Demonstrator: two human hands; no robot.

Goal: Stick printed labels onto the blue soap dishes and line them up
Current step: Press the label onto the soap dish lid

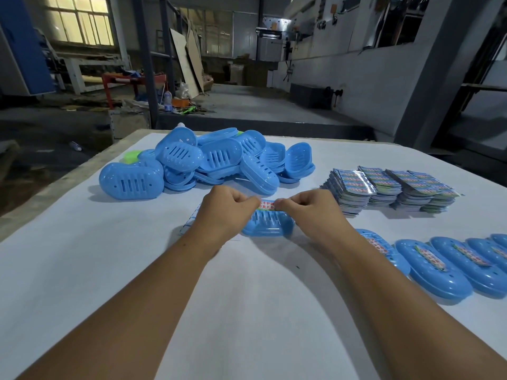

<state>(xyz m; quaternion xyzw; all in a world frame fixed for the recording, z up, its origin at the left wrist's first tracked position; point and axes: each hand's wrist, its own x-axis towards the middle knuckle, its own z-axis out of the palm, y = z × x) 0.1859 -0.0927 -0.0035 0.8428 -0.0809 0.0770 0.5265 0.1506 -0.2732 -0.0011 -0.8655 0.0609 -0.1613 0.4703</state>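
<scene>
White sheeting covers my work table (82, 270) in what looks like a dim factory hall, and at the middle of the frame my two hands meet over one job. My left hand (225, 212) and my right hand (307, 207) each have their fingers curled in, pinching opposite ends of a printed label (266, 205) that I hold stretched just above a blue soap dish (270, 226) lying on the table below them; I cannot tell whether the label touches the dish yet. Judging from this, the risk lies in the laying down: if one end drops first or my pinch is uneven, the label could go on crooked, wrinkle, or fold onto itself, and since nothing pins the light dish, it might slide under pressure. Beneath my left wrist a pale sheet (189, 223) peeks out, perhaps label backing, and it could catch the sticky side. At lower right, a row of labelled dishes (439, 264) lies overlapping, close to my right forearm, so a careless sweep might knock the line askew. At right centre, stacks of labels (389, 190) wait; at upper left of the table, a heap of unlabelled dishes (208, 160) sits piled loosely and could spill forward.
</scene>
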